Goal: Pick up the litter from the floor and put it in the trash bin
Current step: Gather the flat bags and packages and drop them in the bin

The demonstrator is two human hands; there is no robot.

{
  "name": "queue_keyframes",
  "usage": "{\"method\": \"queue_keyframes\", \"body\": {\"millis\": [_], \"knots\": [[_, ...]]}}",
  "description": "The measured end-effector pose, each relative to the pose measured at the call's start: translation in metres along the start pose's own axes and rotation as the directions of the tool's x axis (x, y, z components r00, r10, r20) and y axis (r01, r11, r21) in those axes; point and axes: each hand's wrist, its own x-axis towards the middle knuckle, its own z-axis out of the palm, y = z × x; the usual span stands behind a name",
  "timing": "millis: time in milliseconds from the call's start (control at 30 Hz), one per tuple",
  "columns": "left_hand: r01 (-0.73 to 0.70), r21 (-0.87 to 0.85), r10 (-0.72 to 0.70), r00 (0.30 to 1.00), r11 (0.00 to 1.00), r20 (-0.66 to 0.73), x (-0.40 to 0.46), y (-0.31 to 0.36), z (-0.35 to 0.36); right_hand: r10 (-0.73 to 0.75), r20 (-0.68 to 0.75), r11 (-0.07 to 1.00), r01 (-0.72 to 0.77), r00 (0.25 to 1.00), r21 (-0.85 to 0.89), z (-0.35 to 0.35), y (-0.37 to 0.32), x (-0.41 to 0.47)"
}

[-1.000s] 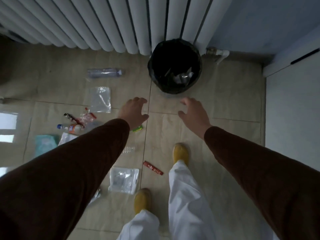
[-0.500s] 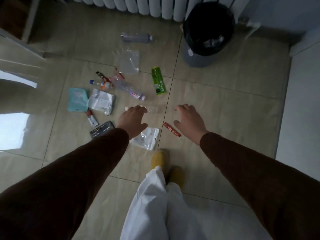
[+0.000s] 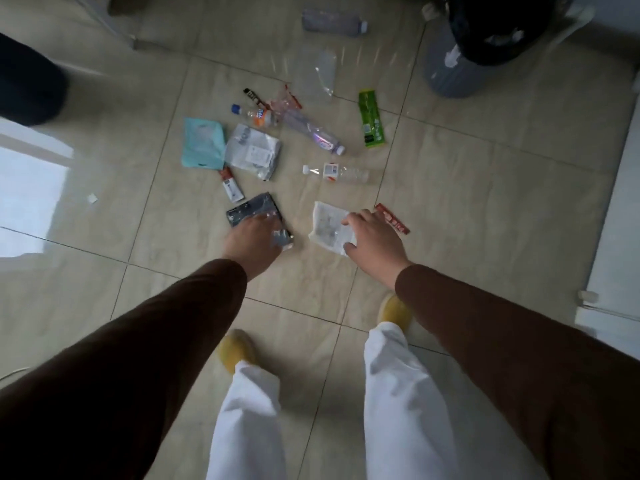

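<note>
Litter lies scattered on the tiled floor. My left hand (image 3: 252, 240) is down on a dark foil pouch (image 3: 247, 209) and covers its near end; the fingers are blurred. My right hand (image 3: 375, 237) has its fingers spread over the right edge of a clear plastic bag (image 3: 327, 228), thumb and forefinger touching it. A red wrapper (image 3: 393, 220) lies just beyond that hand. The grey trash bin (image 3: 450, 74) with a black liner stands at the top right, well away from both hands.
Further out lie a green wrapper (image 3: 371, 119), three clear bottles (image 3: 346, 173), a teal packet (image 3: 202, 143), a silver pouch (image 3: 252, 150) and a small tube (image 3: 230, 183). White cabinet (image 3: 623, 202) stands right. A dark shape (image 3: 27, 88) sits at the left. My yellow shoes stand below.
The view has pulled back from the bin and tilted down to the litter. Both hands have dropped from mid-air onto the dark pouch and the clear bag.
</note>
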Motion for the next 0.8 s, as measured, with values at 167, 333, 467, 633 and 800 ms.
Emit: {"method": "queue_keyframes", "body": {"millis": [167,333,467,633,800], "knots": [[-0.061,0.043,0.06,0.998,0.997,0.022,-0.023,-0.092,-0.016,0.055,0.0,0.997,-0.055,0.998,0.051,0.041,-0.09,0.01],[-0.038,0.089,0.034,0.998,0.995,0.048,-0.017,-0.166,-0.035,0.092,-0.009,0.987,-0.09,0.996,0.135,0.067,-0.16,0.026],[-0.026,0.104,0.019,0.997,0.994,0.069,0.009,-0.195,-0.051,0.119,-0.021,0.981,-0.115,0.993,0.158,0.074,-0.182,0.052],[-0.066,0.117,0.059,0.996,0.991,0.062,0.054,-0.215,-0.073,0.187,-0.077,0.961,-0.166,0.979,0.222,0.068,-0.2,0.098],[-0.149,0.142,0.136,0.985,0.979,0.102,0.091,-0.246,-0.093,0.267,-0.083,0.932,-0.235,0.96,0.277,0.065,-0.235,0.143]]}}
